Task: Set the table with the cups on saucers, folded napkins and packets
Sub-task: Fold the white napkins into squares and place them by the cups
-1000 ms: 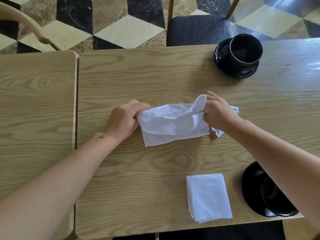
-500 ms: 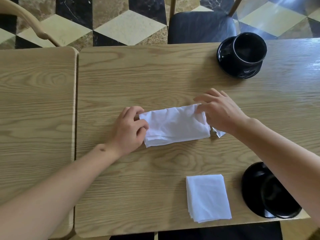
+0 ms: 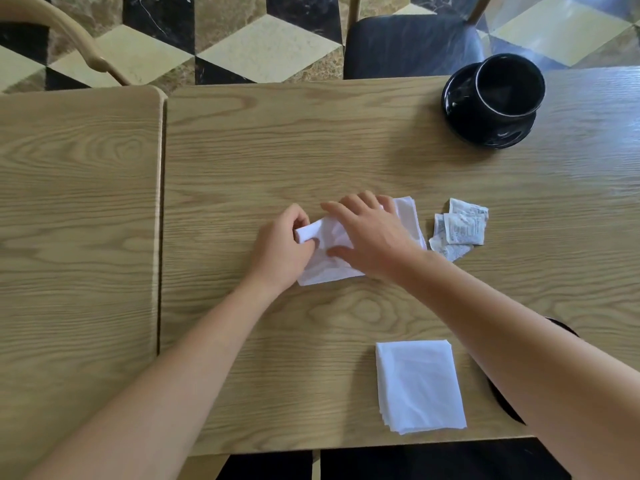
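A white napkin (image 3: 407,220) lies at the middle of the wooden table (image 3: 346,150). My left hand (image 3: 280,251) pinches its left edge. My right hand (image 3: 370,233) rests flat on top of it with fingers spread, pointing left. Right of it lie two or three small white printed packets (image 3: 460,228). A folded white napkin (image 3: 419,384) sits near the front edge. A black cup (image 3: 507,88) stands on a black saucer (image 3: 491,135) at the back right. A second black saucer (image 3: 504,403) at the front right is mostly hidden by my right forearm.
A second wooden table (image 3: 76,220) adjoins on the left with a narrow gap between. A dark cushioned chair (image 3: 412,46) stands behind the table. A curved wooden chair back (image 3: 69,36) shows at the top left over a patterned tile floor.
My right hand moved left from the napkin's right end onto its top, uncovering the packets. My left hand now pinches the left edge. The napkin looks shorter and more folded.
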`<action>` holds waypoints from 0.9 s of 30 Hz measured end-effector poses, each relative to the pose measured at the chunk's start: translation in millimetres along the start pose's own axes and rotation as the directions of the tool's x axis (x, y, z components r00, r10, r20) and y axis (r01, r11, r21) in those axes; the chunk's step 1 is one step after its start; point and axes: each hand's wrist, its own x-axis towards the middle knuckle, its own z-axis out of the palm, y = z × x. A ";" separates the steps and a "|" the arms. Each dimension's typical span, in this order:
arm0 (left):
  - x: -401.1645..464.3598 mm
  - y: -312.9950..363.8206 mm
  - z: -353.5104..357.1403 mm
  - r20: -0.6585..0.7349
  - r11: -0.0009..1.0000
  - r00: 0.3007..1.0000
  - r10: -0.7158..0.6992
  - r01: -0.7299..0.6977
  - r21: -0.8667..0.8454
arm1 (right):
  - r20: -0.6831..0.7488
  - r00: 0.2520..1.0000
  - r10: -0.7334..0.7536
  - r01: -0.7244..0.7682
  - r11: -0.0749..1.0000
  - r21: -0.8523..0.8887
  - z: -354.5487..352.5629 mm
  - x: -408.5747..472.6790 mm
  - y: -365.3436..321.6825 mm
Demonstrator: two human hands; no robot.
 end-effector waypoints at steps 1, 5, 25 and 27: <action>1.2 3.3 -3.5 -0.001 0.998 0.999 0.050 -0.050 -0.045 | -0.005 1.000 -0.001 0.001 0.998 0.062 -8.7 4.7 -2.5; 17.8 11.9 -23.3 -0.026 0.910 0.990 -0.137 0.116 -0.399 | -0.036 0.974 0.222 -0.182 0.871 0.457 -35.6 13.9 1.5; 34.5 13.3 -3.1 0.240 0.828 0.966 -0.094 0.210 -0.520 | 0.085 0.964 0.252 -0.230 0.626 0.745 -18.9 -9.9 40.1; 33.7 11.8 -3.0 0.221 0.878 0.975 0.023 0.086 -0.471 | -0.007 0.982 0.190 -0.157 0.832 0.532 -15.9 -11.9 44.6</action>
